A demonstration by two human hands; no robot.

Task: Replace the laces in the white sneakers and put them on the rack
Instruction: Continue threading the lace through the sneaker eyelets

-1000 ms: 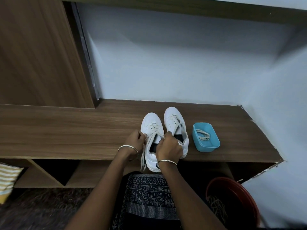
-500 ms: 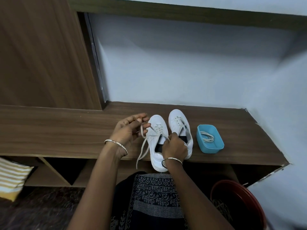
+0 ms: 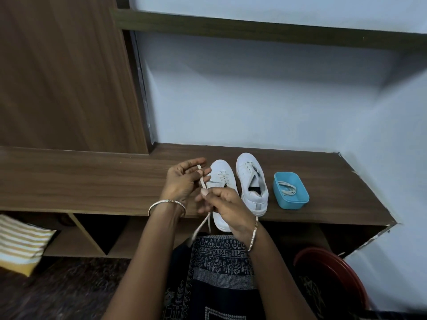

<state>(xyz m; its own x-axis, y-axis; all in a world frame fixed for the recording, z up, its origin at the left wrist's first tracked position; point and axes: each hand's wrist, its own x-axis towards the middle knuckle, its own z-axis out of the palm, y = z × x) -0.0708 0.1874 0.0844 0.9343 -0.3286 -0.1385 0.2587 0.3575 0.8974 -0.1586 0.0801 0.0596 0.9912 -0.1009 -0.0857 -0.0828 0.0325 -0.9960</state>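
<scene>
Two white sneakers stand side by side on the wooden shelf top, toes to the wall. The left sneaker has lace bars across its front; the right sneaker has bare eyelets and an open tongue. A cream lace runs from my left hand, which holds one end between its fingers, down past my right hand, which pinches it over the left sneaker's heel. The lace's loose tails hang below the shelf edge.
A blue plastic tub holding a coiled lace sits right of the sneakers. Open cubbies lie under the shelf, a striped cushion at lower left, a dark red basin at lower right. A wooden panel rises at left.
My left hand has drawn the lace end up and away to the left of the sneaker. My right hand has shifted from the sneaker's tongue to pinching the lace.
</scene>
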